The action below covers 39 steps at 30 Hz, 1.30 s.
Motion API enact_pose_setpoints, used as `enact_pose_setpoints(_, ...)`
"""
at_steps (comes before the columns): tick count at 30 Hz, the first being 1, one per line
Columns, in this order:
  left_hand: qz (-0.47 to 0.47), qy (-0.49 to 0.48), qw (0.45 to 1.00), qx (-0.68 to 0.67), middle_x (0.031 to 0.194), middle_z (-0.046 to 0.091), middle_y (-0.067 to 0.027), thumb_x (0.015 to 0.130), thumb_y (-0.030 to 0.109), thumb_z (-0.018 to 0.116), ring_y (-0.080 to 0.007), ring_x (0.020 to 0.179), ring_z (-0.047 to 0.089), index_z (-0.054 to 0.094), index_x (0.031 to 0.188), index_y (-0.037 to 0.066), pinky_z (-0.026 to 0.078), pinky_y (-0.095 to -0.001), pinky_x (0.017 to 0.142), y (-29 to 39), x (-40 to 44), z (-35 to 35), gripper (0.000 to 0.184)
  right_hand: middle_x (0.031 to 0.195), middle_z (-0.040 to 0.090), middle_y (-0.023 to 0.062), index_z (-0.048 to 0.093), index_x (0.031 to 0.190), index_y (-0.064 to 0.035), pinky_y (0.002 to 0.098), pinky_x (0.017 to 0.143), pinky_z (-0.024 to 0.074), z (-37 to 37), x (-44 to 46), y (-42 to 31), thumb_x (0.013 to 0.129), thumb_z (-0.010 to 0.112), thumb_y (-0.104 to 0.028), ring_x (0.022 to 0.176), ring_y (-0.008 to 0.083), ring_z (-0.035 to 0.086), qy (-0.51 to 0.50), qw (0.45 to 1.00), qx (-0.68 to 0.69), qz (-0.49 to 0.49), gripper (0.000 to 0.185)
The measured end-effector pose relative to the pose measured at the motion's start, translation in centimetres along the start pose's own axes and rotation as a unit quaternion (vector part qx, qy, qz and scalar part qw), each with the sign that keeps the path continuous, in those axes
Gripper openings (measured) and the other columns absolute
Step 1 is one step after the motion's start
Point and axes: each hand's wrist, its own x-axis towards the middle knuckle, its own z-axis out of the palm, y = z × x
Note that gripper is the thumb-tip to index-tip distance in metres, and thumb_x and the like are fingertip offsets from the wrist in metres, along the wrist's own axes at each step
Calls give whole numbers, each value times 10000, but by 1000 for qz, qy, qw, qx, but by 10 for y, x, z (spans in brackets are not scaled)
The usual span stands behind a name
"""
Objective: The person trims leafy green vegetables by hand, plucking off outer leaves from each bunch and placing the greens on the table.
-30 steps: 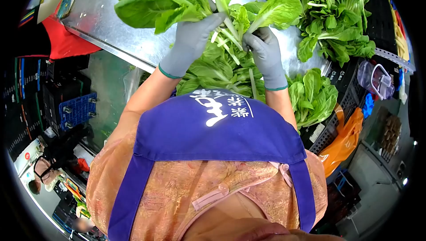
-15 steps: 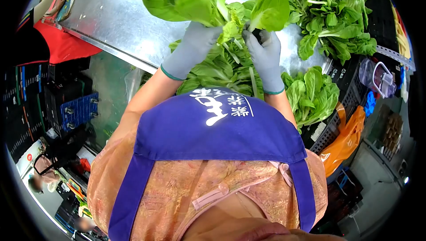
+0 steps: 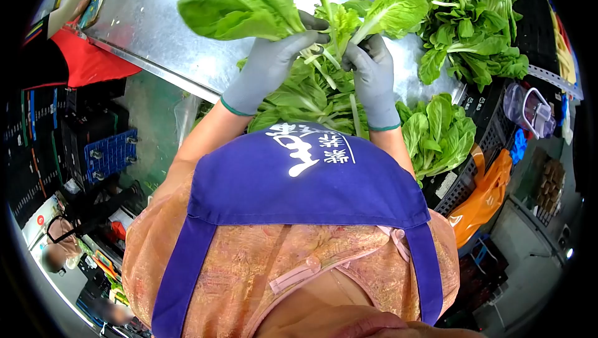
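Note:
My left hand (image 3: pixel 277 57), in a grey glove with dark fingertips, is closed round the base of a bunch of leafy greens (image 3: pixel 246 4). The bunch's broad leaves spread up and to the left over the metal table. My right hand (image 3: pixel 374 67), gloved the same way, pinches the stalk of a single leaf (image 3: pixel 398 11) that fans out to the upper right. Small yellowish inner leaves (image 3: pixel 342 23) stand between the two hands. Below them lies a heap of loose greens (image 3: pixel 305 98) with cut pale stalks.
A large pile of greens (image 3: pixel 467 20) covers the table's right side. More greens (image 3: pixel 439 132) sit by a black crate (image 3: pixel 458 182) near my right arm. The steel table (image 3: pixel 149 20) runs to the left, where another person's arm (image 3: pixel 75 1) shows. An orange bag (image 3: pixel 483 201) hangs at right.
The bunch in my left hand has tipped and shifted slightly left. The leaf in my right hand has swung out to the right, so the inner leaves between show more.

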Motion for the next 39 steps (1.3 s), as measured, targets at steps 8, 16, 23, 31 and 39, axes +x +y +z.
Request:
enact_pose_setpoints(8, 39, -34, 998, 17, 1185, 689, -78, 964, 144, 624, -153, 1079, 648, 678, 1167, 8, 517, -310, 938, -6, -8, 2, 250, 774, 595, 56, 551, 946, -10, 237, 608, 444, 6, 2, 10, 927, 610, -116, 664, 95, 540, -34, 998, -32, 46, 124)
enact_pose_setpoints(16, 124, -113, 953, 254, 1162, 708, -25, 999, 217, 510, -247, 1060, 664, 675, 1250, 186, 512, -312, 953, -35, -16, -11, 303, 874, 567, 234, 509, 901, -16, 499, 666, 457, 16, -1, 10, 867, 526, -77, 802, 448, 568, -106, 872, -447, -171, 71)
enact_pose_setpoints(23, -69, -16, 997, -40, 1190, 658, -114, 965, 82, 535, -237, 1085, 654, 620, 1210, 49, 532, -382, 926, -24, -13, -25, 261, 915, 655, 139, 612, 1118, -88, 416, 697, 515, 17, 14, -1, 886, 653, -262, 803, 323, 653, -90, 838, -509, -177, 293)
enact_pose_setpoints(31, -152, 102, 938, -293, 960, 610, -67, 944, 77, 602, -222, 900, 636, 520, 1210, 58, 535, -415, 857, -9, -19, -66, 279, 1094, 660, 134, 651, 1127, -114, 424, 819, 525, 2, 178, 27, 911, 588, -173, 985, 318, 646, -35, 742, -602, -293, 232)
enact_pose_setpoints(39, -151, 91, 952, -251, 912, 615, -88, 895, 53, 636, -218, 827, 628, 540, 1080, 35, 529, -385, 805, -7, -23, -55, 210, 1154, 589, 149, 589, 1143, -141, 471, 813, 538, 13, 245, 41, 863, 560, -81, 1021, 353, 639, -57, 588, -785, -185, 288)
